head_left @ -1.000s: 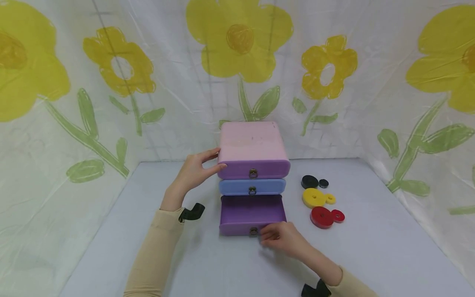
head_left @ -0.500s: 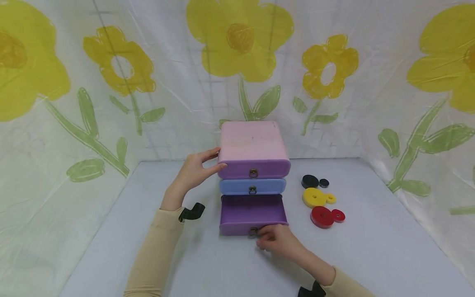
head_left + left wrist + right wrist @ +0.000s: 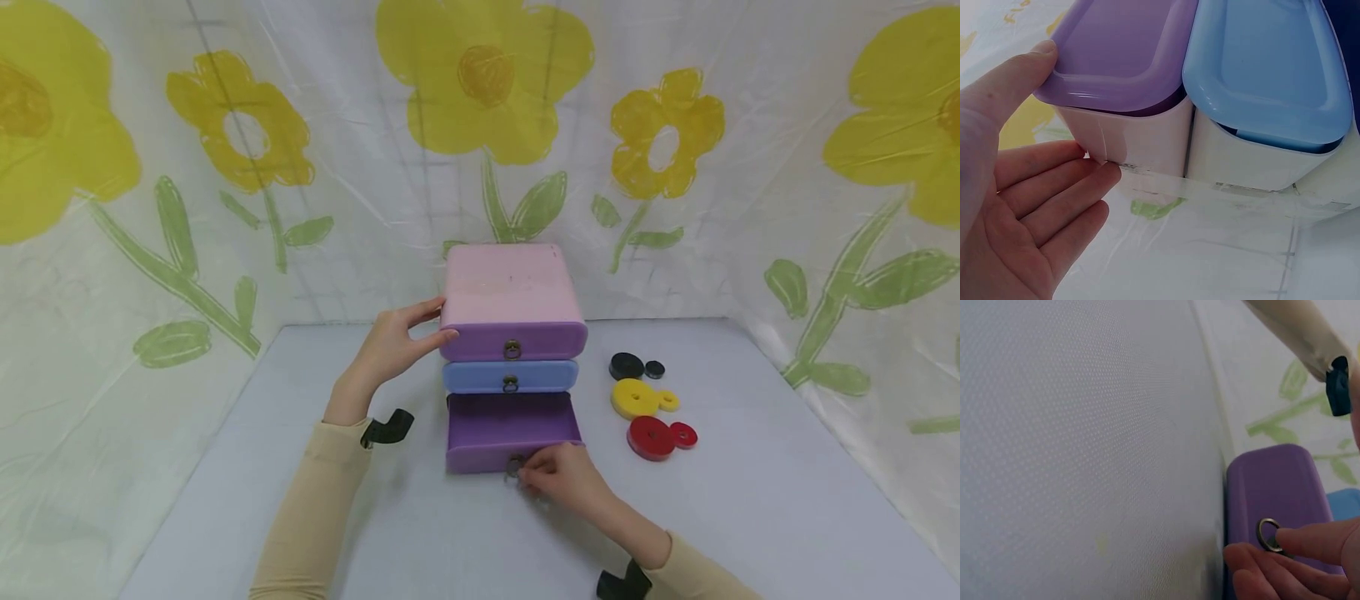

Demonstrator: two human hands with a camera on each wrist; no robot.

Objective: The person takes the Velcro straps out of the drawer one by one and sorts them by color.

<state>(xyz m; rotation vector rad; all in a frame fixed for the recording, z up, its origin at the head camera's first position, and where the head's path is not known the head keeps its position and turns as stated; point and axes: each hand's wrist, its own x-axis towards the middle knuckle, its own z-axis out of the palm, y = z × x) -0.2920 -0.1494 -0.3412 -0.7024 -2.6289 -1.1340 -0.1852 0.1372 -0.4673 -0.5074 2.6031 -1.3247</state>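
Note:
A small chest of drawers point(image 3: 504, 283) with a pink top stands mid-table. Its top purple drawer point(image 3: 480, 342) and blue drawer point(image 3: 476, 377) are closed, while the bottom purple drawer point(image 3: 468, 460) is pulled out and shows a bare inside. My left hand point(image 3: 384, 346) steadies the upper left corner, thumb against the top drawer's front and nearly straight fingers along the pink side point(image 3: 1094, 134). At the bottom drawer, my right hand point(image 3: 566, 479) pinches its metal ring pull point(image 3: 1259, 532) between thumb and fingers; part of the ring is hidden behind the thumb.
Right of the chest lie round discs in large and small pairs: black point(image 3: 626, 366), yellow point(image 3: 630, 399) and red point(image 3: 651, 438). A white curtain point(image 3: 337, 275) with painted yellow flowers hangs behind the white table point(image 3: 420, 550). Black mounts point(image 3: 388, 427) sit at both wrists.
My right hand has shifted slightly left and its fingers have come onto the ring pull, which now swings outward. The bottom drawer's front has shifted very slightly. My left hand stays put.

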